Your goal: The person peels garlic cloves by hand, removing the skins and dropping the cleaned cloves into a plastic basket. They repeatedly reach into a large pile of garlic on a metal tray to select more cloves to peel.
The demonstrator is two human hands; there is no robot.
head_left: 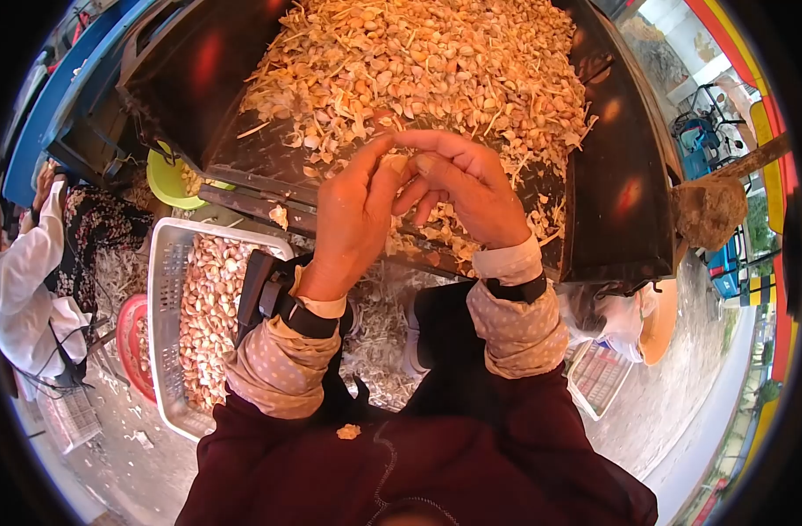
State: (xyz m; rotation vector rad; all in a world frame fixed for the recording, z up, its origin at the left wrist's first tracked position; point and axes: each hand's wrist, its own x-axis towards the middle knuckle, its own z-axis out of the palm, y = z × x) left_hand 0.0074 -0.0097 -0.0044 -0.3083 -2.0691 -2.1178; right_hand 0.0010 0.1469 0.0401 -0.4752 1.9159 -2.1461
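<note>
My left hand and my right hand meet over the near edge of a dark tray. Their fingers are curled and pinched together around a small pale garlic clove, mostly hidden by the fingertips. Beyond them the tray holds a large heap of garlic cloves mixed with dry skins and stalk bits. Loose skins lie on the tray under my right hand. A dark band sits on each wrist over patterned sleeves.
Left of my legs stands a white basket of garlic cloves. A yellow-green bowl and a red basin are farther left, near a person in a white sleeve. A wooden post juts out right. Skins litter the floor.
</note>
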